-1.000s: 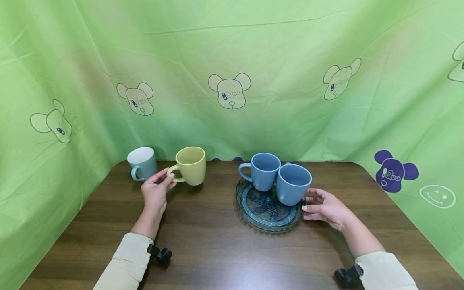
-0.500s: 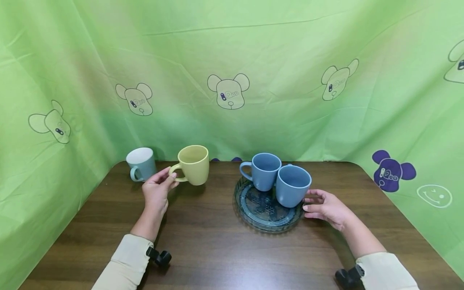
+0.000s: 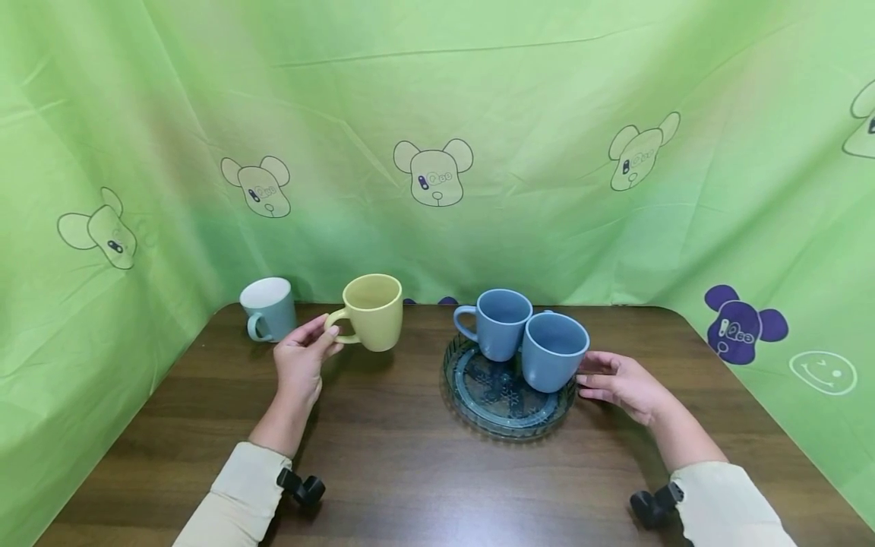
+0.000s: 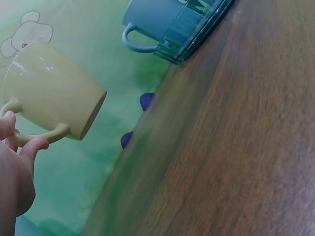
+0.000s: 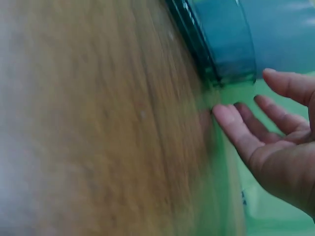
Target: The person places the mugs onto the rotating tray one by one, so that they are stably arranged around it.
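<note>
A yellow mug (image 3: 374,315) hangs just above the table, its handle pinched between the thumb and fingers of my left hand (image 3: 301,365). In the left wrist view the mug's base (image 4: 93,115) shows tilted in the frame, off the wood. Two blue mugs stand side by side on a dark glass tray (image 3: 506,418): one at the back (image 3: 502,323), one at the front right (image 3: 552,353). My right hand (image 3: 625,387) is beside the tray's right rim with fingers spread loosely. In the right wrist view a small gap separates the fingertips (image 5: 224,113) from the glass wall (image 5: 229,44).
A light blue mug (image 3: 270,310) with a white inside stands at the back left, near the left hand. The brown wooden table (image 3: 383,456) ends at a green curtain (image 3: 437,243) printed with bear heads.
The yellow mug and my left hand have moved slightly right. My right hand has drawn a little away from the tray's rim. The blue mugs and tray stay about where they were.
</note>
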Motion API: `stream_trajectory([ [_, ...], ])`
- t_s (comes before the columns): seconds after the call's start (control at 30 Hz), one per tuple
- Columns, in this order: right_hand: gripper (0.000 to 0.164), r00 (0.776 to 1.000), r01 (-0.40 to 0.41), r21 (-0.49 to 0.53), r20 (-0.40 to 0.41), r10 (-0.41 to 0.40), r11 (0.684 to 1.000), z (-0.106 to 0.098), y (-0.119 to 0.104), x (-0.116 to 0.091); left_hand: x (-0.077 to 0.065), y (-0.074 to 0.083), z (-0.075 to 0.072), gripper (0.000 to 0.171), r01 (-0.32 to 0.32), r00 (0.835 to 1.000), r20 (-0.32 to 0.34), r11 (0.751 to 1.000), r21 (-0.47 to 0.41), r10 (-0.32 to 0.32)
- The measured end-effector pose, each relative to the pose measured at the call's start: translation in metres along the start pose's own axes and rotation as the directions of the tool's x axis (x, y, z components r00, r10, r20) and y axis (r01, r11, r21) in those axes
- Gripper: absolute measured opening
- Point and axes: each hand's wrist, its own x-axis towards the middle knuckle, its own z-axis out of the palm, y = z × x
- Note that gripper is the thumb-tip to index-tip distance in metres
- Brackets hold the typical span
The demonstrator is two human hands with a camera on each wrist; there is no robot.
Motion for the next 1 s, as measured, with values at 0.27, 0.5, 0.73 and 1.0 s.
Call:
stream_trajectory([
  [0.27, 0.047, 0.994, 0.023, 0.141, 0.101, -0.038, 0.990, -0.012, 0.007, 0.008, -0.006, 0.003, 0.006, 0.025, 0.002, 1.000, 0.029, 1.000, -0.010, -0.002],
  [0.5, 0.043, 0.960, 0.062, 0.237, 0.251, -0.122, 0.970, -0.018, 0.012, 0.018, -0.012, 0.005, 0.014, 0.027, 0.009, 0.998, 0.064, 1.000, -0.025, -0.007],
  [0.73, 0.043, 0.949, 0.068, 0.244, 0.283, -0.138, 0.968, -0.019, 0.013, 0.026, -0.016, 0.004, 0.021, 0.028, 0.025, 0.996, 0.087, 0.999, -0.033, -0.022],
  [1.0, 0.044, 0.942, 0.069, 0.255, 0.303, -0.148, 0.964, -0.019, 0.016, 0.025, -0.019, 0.003, 0.030, 0.028, 0.034, 0.993, 0.114, 0.998, -0.048, -0.028],
])
